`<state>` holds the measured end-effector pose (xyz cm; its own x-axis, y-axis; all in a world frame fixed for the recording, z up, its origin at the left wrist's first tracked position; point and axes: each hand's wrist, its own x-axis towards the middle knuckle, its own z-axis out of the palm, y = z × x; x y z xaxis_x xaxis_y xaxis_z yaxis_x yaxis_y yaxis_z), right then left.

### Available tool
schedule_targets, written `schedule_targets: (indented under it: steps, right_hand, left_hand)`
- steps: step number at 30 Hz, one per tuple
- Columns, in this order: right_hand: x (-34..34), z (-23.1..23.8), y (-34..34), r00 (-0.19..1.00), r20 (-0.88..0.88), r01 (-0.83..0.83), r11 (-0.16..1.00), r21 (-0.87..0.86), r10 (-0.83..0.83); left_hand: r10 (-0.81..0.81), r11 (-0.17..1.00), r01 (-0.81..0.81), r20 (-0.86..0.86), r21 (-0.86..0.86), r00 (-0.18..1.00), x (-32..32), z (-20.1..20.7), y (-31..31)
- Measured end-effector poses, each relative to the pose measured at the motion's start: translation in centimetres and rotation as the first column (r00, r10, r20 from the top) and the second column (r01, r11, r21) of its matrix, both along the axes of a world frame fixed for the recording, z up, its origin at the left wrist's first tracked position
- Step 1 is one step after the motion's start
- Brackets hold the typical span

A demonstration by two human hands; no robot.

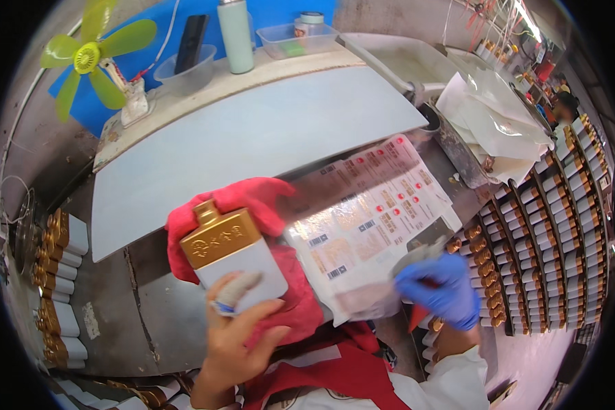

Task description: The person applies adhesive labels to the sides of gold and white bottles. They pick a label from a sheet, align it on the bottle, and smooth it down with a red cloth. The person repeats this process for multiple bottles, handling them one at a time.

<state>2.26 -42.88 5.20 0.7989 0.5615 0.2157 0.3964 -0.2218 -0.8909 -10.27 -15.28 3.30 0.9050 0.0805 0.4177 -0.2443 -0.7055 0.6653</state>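
Observation:
A flat bottle [242, 256] with a gold top and neck and a white lower body lies tilted on a red cloth [266, 195]. My left hand [239, 335] grips its lower end. One finger, wearing a pale finger cover, presses the white face while the others curl at the bottom edge. To the right, my right hand [444, 290] in a blue glove hovers by the near right corner of the printed transfer sheets [362, 229]. Motion smears its fingertips, and a greyish shape near them is too blurred to name.
A pale board [253, 143] spans the bench behind. A green fan [87, 58], a flask [236, 34] and plastic tubs [297, 41] stand along the back. Similar bottles [65, 273] line the left, and racks [547, 239] of them fill the right. A metal tray [468, 160] holds crumpled sheets.

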Motion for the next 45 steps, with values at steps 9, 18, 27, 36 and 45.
schedule_targets:
  steps: [9, 18, 27, 36, 45]
  right_hand:
    - [15.9, 3.2, -11.4, 0.846, 0.147, 0.532, 0.830, -0.167, -0.512]
    - [37.4, -2.4, -13.1, 0.819, 0.465, 0.546, 0.706, -0.451, -0.337]
    - [45.4, -6.0, -7.0, 0.949, 0.306, 0.271, 0.299, -0.915, 0.076]
    - [43.8, -5.0, -7.8, 0.908, 0.399, 0.329, 0.372, -0.868, 0.128]
    - [30.3, 3.3, -9.3, 0.807, 0.553, 0.529, 0.666, -0.526, -0.205]
  left_hand:
    - [0.280, 0.952, -0.274, 0.032, -0.137, 0.959, 1.2, -1.8, 1.8]
    - [0.490, 0.870, -0.492, 0.103, -0.002, 0.866, 2.2, -1.2, 4.1]
    - [0.615, 0.786, -0.618, 0.077, 0.028, 0.785, 3.1, -0.2, 4.3]
    - [0.545, 0.837, -0.547, 0.083, 0.002, 0.834, 2.5, -0.4, 4.6]
    - [0.578, 0.810, -0.560, 0.076, -0.176, 0.812, -2.2, -2.7, 5.9]
